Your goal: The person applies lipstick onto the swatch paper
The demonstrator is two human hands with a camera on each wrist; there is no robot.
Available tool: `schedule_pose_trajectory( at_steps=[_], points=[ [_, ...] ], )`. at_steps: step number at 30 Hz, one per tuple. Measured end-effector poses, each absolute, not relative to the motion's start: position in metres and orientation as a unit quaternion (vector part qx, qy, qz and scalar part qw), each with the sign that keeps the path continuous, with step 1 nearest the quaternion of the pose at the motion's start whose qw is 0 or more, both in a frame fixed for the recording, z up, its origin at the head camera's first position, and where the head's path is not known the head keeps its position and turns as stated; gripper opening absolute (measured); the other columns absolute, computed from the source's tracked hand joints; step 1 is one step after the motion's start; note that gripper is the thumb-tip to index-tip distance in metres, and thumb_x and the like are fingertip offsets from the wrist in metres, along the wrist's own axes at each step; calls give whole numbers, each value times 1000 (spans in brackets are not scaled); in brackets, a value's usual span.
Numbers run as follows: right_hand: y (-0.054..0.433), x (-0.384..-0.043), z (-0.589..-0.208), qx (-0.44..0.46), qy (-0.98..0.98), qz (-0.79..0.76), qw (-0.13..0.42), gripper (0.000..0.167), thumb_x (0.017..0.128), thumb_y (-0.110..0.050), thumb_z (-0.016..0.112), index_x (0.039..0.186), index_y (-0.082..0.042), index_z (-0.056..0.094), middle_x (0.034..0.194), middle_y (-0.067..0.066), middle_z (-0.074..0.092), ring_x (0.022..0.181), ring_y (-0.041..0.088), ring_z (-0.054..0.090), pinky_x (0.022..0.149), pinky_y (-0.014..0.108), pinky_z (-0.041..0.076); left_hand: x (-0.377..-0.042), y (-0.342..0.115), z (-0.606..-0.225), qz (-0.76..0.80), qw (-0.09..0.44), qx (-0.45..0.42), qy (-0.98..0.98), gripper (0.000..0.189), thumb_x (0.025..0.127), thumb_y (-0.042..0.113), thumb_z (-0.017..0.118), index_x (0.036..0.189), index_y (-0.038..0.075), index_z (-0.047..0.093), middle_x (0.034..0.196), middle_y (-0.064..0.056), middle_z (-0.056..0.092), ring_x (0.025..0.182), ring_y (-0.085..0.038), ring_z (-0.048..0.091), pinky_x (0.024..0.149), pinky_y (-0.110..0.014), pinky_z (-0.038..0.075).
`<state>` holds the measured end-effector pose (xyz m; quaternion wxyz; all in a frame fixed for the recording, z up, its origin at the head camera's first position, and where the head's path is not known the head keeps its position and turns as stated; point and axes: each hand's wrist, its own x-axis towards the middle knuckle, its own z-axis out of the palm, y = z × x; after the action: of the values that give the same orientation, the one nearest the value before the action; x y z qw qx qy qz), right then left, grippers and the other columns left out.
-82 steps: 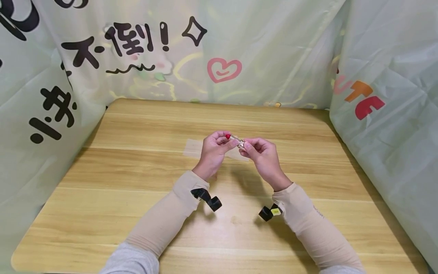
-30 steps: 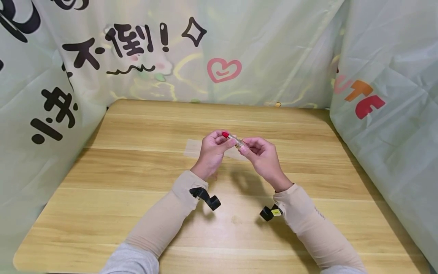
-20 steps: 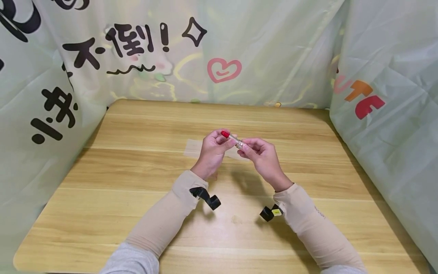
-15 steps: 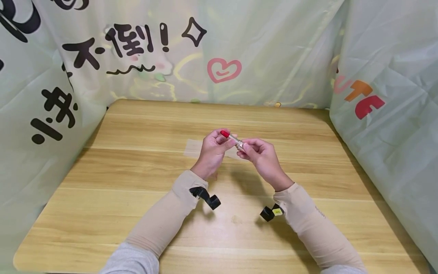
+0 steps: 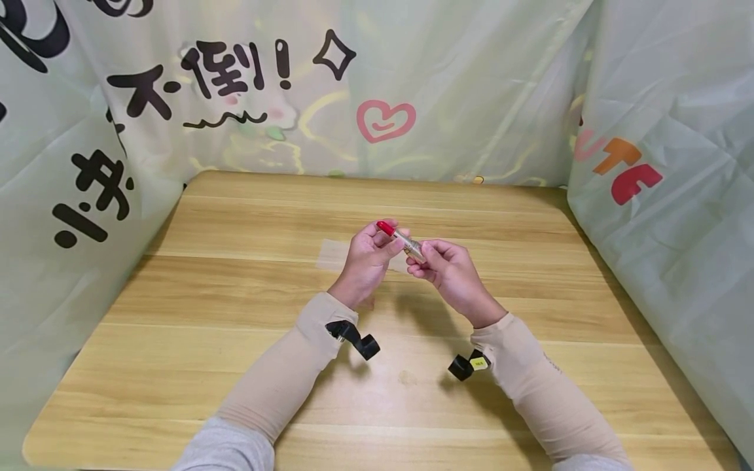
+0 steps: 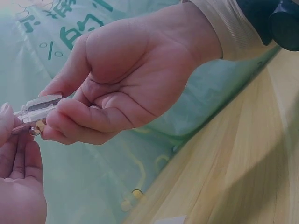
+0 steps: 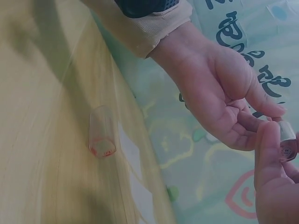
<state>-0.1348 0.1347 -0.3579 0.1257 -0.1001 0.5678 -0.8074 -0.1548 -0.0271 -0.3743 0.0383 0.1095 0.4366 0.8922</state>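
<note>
A lipstick (image 5: pixel 410 246) with a red bullet and a shiny metallic tube is held slantwise above the table, its red tip pointing up and left. My left hand (image 5: pixel 364 265) pinches the tube near the bullet between thumb and fingers. The lower end of the tube sits between the thumb and fingers of my right hand (image 5: pixel 452 273). In the left wrist view, the tube (image 6: pixel 43 106) shows between both hands, its red tip hidden. A transparent cap (image 7: pixel 102 131) with red marks at one end lies on the table in the right wrist view.
Pale rectangular strips (image 7: pixel 141 196) lie flat on the wooden table (image 5: pixel 235 366) beyond the hands. Printed cloth (image 5: pixel 483 85) hangs along the table's back and both sides. A black wrist camera (image 5: pixel 368 347) juts inward from the left sleeve; another (image 5: pixel 461 367) from the right.
More of the red bullet shows than 2.7 seconds ago, and its tip has shifted slightly up and left. The right fingers have changed their hold on the tube's lower end. Both forearms stay nearly still.
</note>
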Motion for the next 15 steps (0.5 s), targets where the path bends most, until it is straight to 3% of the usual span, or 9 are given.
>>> schedule_pose_trajectory(
  at_steps=[15],
  points=[
    [134,-135,-358,-98,552,-816,140,27,104,-9,42,94,-8,66,80,7,67,73,13,67,71,21,56,-155,-29,-375,895,49,125,424,33,92,-21,44,114,2,52,97,-3,71,101,-16,65,98,-27,47]
  ],
)
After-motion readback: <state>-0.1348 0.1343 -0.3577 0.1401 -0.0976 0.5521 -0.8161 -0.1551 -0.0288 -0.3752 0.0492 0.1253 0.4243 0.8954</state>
